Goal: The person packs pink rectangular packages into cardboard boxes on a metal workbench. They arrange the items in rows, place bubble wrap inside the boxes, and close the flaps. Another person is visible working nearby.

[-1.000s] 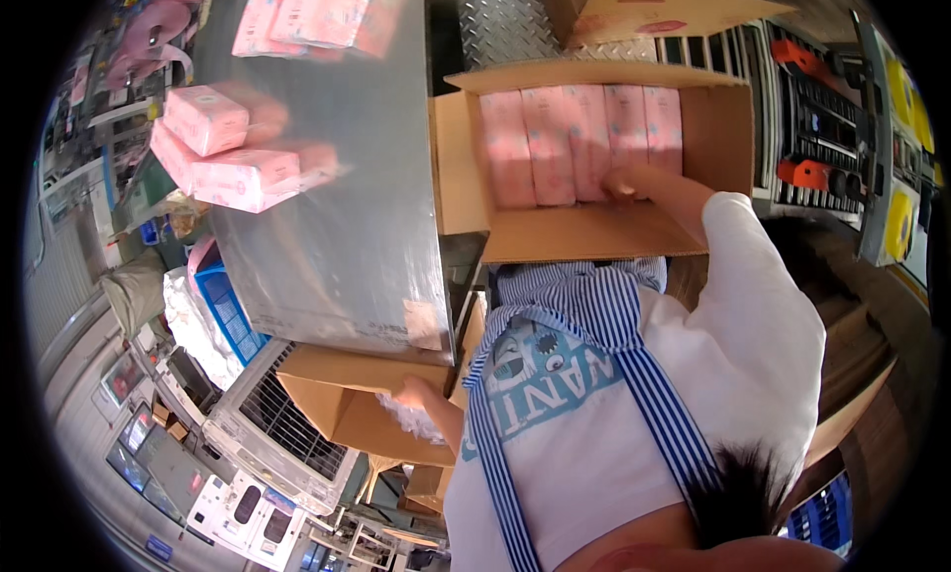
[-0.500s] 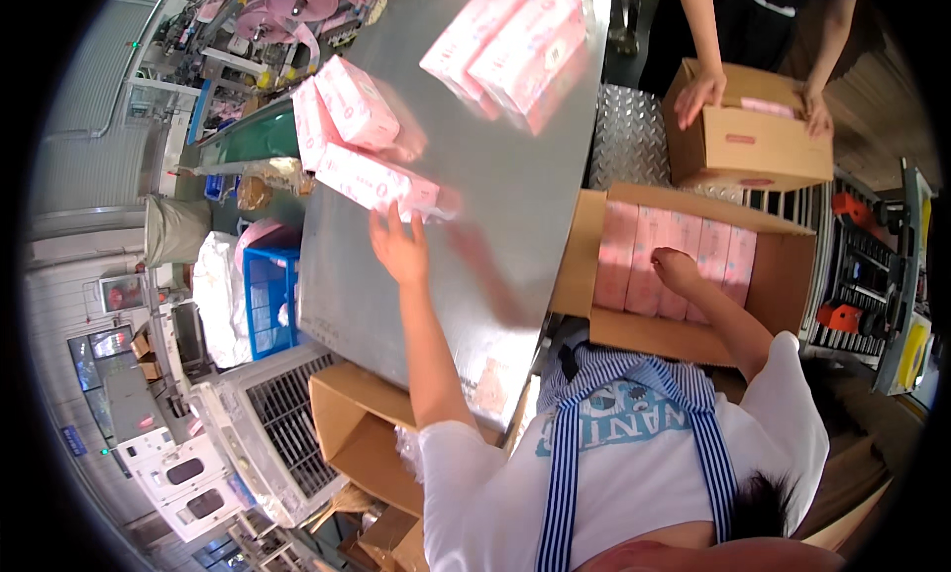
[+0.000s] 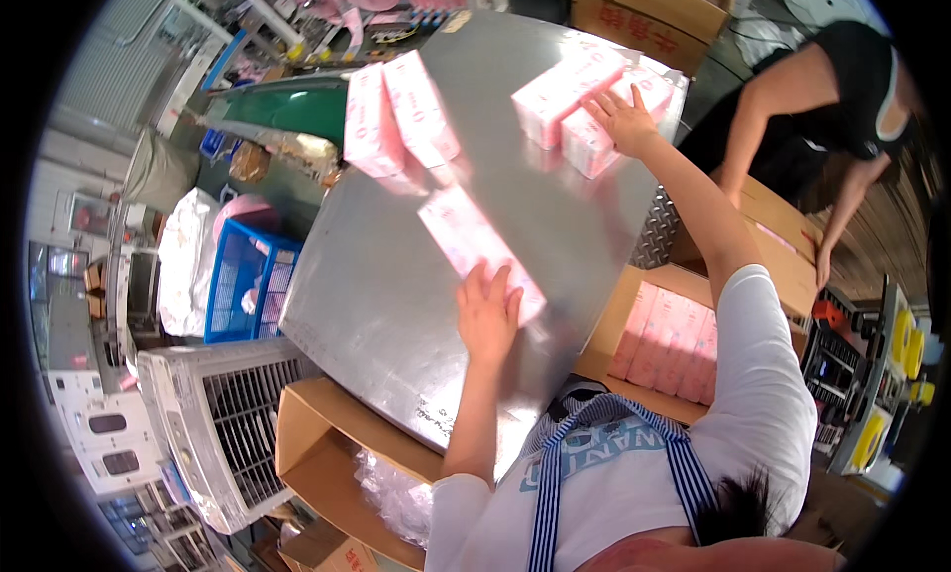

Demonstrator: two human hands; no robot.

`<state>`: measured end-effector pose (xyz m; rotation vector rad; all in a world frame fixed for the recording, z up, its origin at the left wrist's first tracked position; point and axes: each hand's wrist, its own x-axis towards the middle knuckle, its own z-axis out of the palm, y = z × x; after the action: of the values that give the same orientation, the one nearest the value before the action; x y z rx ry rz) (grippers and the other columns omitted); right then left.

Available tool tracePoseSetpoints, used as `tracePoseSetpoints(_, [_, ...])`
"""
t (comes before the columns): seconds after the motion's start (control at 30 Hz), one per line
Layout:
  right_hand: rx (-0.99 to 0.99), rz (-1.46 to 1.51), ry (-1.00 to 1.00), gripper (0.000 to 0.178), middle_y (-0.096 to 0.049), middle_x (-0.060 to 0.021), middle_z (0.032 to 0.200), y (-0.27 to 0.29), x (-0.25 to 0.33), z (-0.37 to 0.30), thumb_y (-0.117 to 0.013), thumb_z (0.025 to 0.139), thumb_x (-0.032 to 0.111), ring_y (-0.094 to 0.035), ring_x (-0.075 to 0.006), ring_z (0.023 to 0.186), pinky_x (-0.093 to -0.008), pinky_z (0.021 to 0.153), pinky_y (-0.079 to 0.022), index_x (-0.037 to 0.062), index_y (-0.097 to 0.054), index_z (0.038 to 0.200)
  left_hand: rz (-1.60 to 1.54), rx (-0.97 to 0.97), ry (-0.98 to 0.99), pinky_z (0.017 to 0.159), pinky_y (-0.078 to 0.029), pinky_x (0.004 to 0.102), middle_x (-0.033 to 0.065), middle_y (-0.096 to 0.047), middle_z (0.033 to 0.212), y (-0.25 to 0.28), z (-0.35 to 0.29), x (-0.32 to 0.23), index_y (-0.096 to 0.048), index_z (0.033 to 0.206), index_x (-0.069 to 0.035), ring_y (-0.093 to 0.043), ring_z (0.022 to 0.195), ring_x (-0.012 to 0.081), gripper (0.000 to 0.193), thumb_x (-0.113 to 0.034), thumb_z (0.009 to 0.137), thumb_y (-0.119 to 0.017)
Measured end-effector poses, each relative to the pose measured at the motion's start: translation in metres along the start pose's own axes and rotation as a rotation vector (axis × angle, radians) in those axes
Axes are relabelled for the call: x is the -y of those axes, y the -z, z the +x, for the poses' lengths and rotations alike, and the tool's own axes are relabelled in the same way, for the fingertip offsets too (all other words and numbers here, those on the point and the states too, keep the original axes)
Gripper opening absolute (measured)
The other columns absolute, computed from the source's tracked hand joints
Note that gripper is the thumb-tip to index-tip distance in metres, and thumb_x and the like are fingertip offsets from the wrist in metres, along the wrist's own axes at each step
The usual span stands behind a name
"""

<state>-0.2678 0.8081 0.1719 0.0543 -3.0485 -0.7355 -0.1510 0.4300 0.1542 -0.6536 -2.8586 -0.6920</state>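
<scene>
My left hand (image 3: 488,314) lies with spread fingers on the near end of a long pink tissue pack (image 3: 464,233), which rests slantwise on the metal table (image 3: 367,275). At the table's far right, my right hand (image 3: 624,123) reaches out, fingers apart, over two side-by-side pink packs. It touches the right pack (image 3: 591,148); the left pack (image 3: 555,97) is beside its fingertips. Two more packs, a left one (image 3: 371,121) and a right one (image 3: 420,106), lie close together at the table's far left. My right arm partly covers an open carton (image 3: 602,342) holding a row of pink packs (image 3: 666,339).
A co-worker's hands are at another carton (image 3: 778,245) on the right. Behind the table stands a brown box (image 3: 639,22). To the left are a green conveyor (image 3: 287,106) and a blue crate (image 3: 226,285). An open box (image 3: 327,414) with clear plastic sits at near left.
My left hand has drawn one pack nearer and to the right, away from the other two. My right hand has left the carton and reached the far-right packs. The view has turned.
</scene>
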Motion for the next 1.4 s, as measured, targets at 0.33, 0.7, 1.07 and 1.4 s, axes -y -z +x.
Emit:
tracePoseSetpoints(0.33, [0.37, 1.243, -0.109, 0.081, -0.061, -0.0236, 0.106, 0.035, 0.108, 0.012, -0.05, 0.079, 0.067, -0.059, -0.0345, 0.099, -0.0407, 0.087, -0.044, -0.0027, -0.052, 0.12, -1.419, 0.155, 0.518, 0.098, -0.038, 0.0327, 0.0139, -0.043, 0.132, -0.053, 0.001, 0.035, -0.021, 0.141, -0.002, -0.045, 0.118, 0.0209, 0.073, -0.015, 0.084, -0.064])
tracePoseSetpoints(0.7, [-0.06, 1.967, -0.167, 0.07, -0.045, -0.0142, 0.133, 0.055, 0.123, -0.202, -0.07, 0.078, 0.019, -0.046, -0.0249, 0.119, -0.0379, 0.1, -0.036, 0.0009, -0.034, 0.136, -1.03, 0.489, 0.262, 0.099, -0.04, 0.0428, 0.0141, -0.034, 0.138, 0.002, -0.03, 0.003, -0.019, 0.14, -0.004, -0.045, 0.12, 0.0261, 0.085, -0.005, 0.073, -0.07])
tracePoseSetpoints(1.07, [0.004, 1.374, -0.602, 0.067, -0.062, -0.0195, 0.101, 0.076, 0.053, -0.44, -0.074, 0.068, 0.035, -0.06, -0.0351, 0.09, -0.0387, 0.079, -0.049, 0.0017, -0.05, 0.12, -0.933, 0.983, -0.095, 0.079, -0.048, 0.0351, 0.0152, -0.064, 0.102, -0.039, -0.068, -0.126, -0.053, 0.115, 0.0, -0.063, 0.093, 0.0268, 0.052, -0.024, 0.073, -0.074])
tracePoseSetpoints(1.4, [0.335, 1.566, -1.109, 0.054, -0.065, -0.0173, 0.097, -0.043, 0.117, -0.46, -0.054, 0.088, 0.044, -0.063, -0.0245, 0.088, -0.0338, 0.079, -0.048, -0.001, -0.053, 0.116, 0.013, 0.986, -0.451, 0.064, -0.05, 0.0473, 0.0236, -0.063, 0.092, -0.142, -0.09, -0.155, -0.017, 0.144, -0.008, -0.064, 0.077, 0.0362, 0.086, -0.043, 0.079, -0.061])
